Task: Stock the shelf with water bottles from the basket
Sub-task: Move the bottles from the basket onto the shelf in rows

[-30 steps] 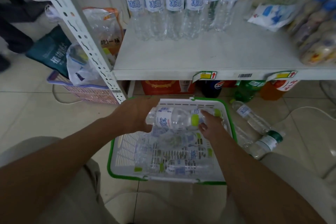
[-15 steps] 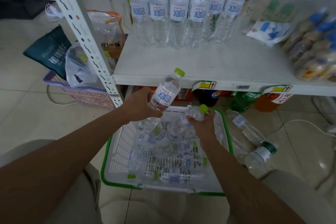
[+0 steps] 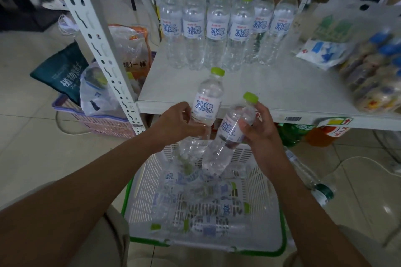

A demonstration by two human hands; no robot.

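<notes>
1. While curled round the lower body of a bottle (image 3: 207,102), left hand (image 3: 176,124) holds it near upright, green cap up, in front of the shelf (image 3: 271,91) edge.
2. Right hand (image 3: 259,131) — fingers and thumb wrapped round the upper half of a second bottle (image 3: 227,131), tilted, cap up and to the right, base down over the basket (image 3: 145,182).
3. Held bottles just beside each other; touching or not, can't tell.
4. Basket: white, green rim, on the floor below the shelf front; loose bottles (image 3: 208,204) lie flat inside.
5. Shelf back: row (image 3: 217,30) of upright bottles, same label, green caps, two deep in places.
6. Shelf right: white-blue packet (image 3: 321,52), then clear packs (image 3: 373,76) — contents blurred.
7. Under shelf: soda bottles (image 3: 290,134), partly hidden.
8. Floor right of basket: floor bottle (image 3: 321,191), dark green cap, lying down.
9. Left of the post (image 3: 97,34): pink crate (image 3: 97,121) with plastic bags (image 3: 97,93) in it and a dark green bag (image 3: 60,71).
</notes>
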